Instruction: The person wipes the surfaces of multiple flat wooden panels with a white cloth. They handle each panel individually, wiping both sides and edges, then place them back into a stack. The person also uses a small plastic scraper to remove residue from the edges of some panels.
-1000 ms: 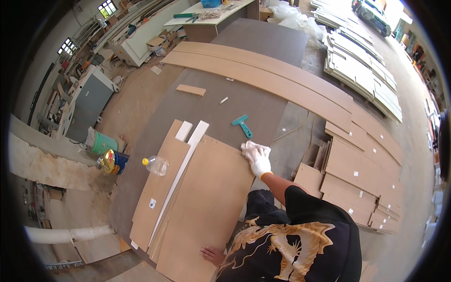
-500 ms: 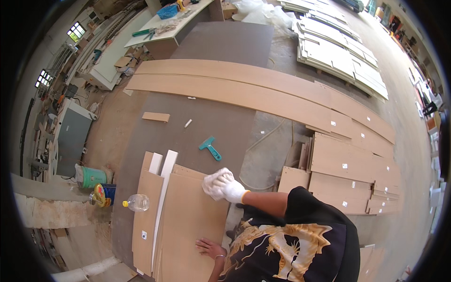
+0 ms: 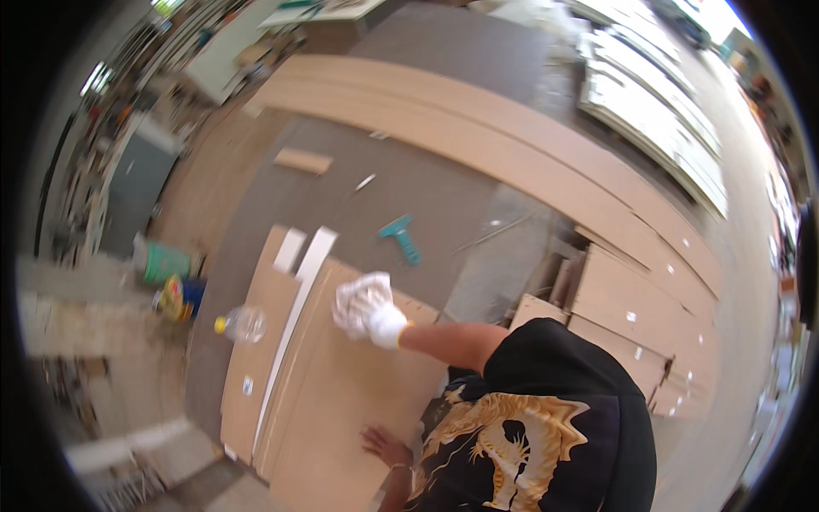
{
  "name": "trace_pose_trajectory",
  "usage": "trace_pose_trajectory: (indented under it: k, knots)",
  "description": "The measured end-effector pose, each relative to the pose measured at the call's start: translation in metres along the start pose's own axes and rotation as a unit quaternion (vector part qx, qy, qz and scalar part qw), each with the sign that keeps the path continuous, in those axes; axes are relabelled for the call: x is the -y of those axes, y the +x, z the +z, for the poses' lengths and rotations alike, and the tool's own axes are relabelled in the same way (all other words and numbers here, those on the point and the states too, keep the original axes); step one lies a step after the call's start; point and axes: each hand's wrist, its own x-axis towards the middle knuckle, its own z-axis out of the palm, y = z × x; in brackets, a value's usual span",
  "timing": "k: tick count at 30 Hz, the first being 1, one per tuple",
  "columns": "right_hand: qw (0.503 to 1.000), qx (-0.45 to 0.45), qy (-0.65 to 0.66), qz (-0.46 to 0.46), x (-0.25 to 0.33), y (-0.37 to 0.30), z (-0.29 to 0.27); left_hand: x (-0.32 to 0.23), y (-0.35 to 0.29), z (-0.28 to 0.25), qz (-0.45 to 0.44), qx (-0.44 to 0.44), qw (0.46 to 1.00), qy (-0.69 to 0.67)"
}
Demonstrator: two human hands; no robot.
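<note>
A wood-coloured panel lies in front of me on the brown work surface. On its far part, my right hand in a white knitted glove is closed on a crumpled white cloth pressed to the panel. My left hand, bare and with a band at the wrist, rests flat on the near right part, its fingers spread. Left of the panel lie a long white strip and a narrower wood-coloured board. A clear bottle with a yellow cap lies on that board.
Beyond the panel are a teal scraper, a small white stick and a short wood block. Long boards cross the far side. Stacked panels stand at the right. A green bucket is at the left.
My right hand has slid the cloth leftward from the panel's right edge toward the white strip. My left hand stays flat on the panel. The whole view has shifted and tilted.
</note>
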Motion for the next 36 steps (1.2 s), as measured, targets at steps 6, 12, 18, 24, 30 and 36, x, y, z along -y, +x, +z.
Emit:
trace_pose_trajectory:
  k: [6, 12, 18, 24, 30, 36]
  knots:
    - [0.978, -0.203, -0.018, 0.043, 0.049, 0.119, 0.072, -0.003, -0.019, -0.023, -0.061, 0.034, 0.988, -0.135]
    - [0.914, 0.174, 0.069, -0.359, 0.131, -0.05, 0.06, 0.003, -0.045, -0.018, -0.182, 0.061, 0.973, -0.124]
    - [0.99, 0.041, -0.122, -0.059, 0.041, 0.025, -0.021, 0.059, -0.062, -0.002, -0.269, 0.078, 0.958, -0.056]
    - [0.956, -0.238, 0.1, -0.137, -0.088, 0.031, -0.018, 0.064, -0.062, 0.005, -0.248, 0.062, 0.967, -0.017]
    - [0.918, -0.072, 0.299, 0.249, -0.105, -0.004, -0.027, 0.11, -0.09, -0.068, -0.172, 0.109, 0.979, -0.019]
    - [0.985, -0.088, 0.146, -0.018, -0.083, -0.022, -0.01, 0.217, -0.086, -0.212, -0.048, 0.012, 0.983, -0.175]
